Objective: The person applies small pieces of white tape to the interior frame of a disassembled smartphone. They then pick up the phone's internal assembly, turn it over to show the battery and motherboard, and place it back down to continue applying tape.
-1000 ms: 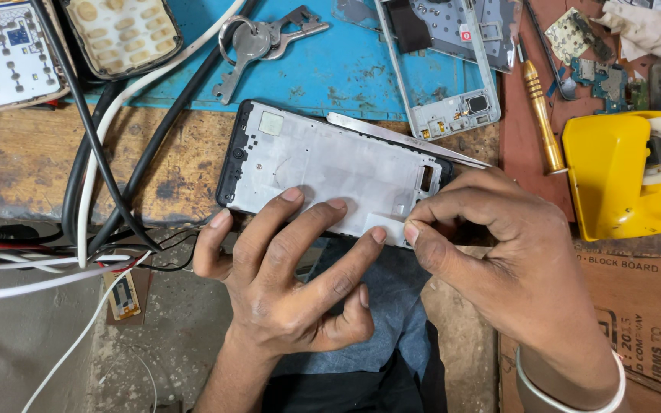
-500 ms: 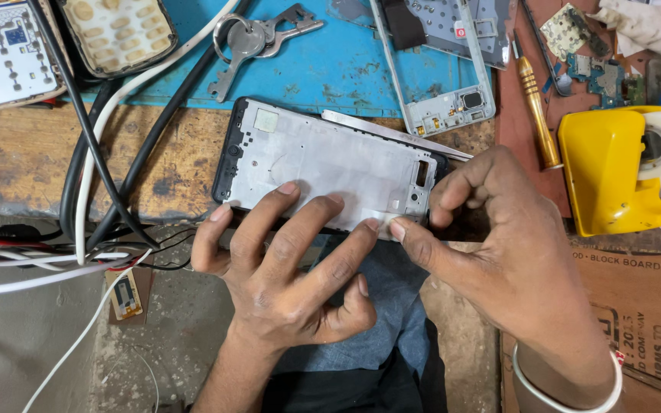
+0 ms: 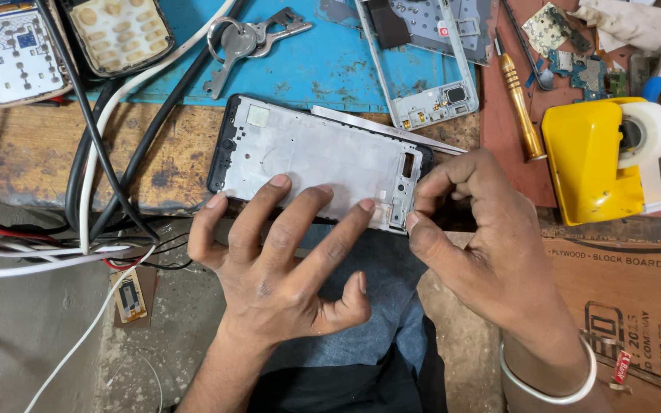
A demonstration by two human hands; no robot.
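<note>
- Tabletop (image 3: 32, 176): worn wood with a blue mat (image 3: 323, 69) at the back; the phone frame (image 3: 315, 157) lies at its near edge, silver inner side up, overhanging the person's lap.
- Left hand (image 3: 277, 268): spread wide open, closed on nothing; three fingertips (image 3: 278, 182) press on the frame's near edge and the thumb touches its left corner. Judged: this flat pressure should stay firm, so the frame does not slide off the edge.
- Right hand (image 3: 483, 245): grip pinched at the frame's right end, thumb and forefinger nearly closed; what they hold, if anything, is too small to tell. Judged: small, slow pulls suit a thin part here.
- Tape dispenser (image 3: 602, 157): yellow, well right of the frame.
- Tweezers (image 3: 392, 131): just behind the frame, within easy reach.
- Screwdriver (image 3: 518, 103): brass handle, between the frame and dispenser.
- Keys (image 3: 250, 38): on the mat, apart from the work.
</note>
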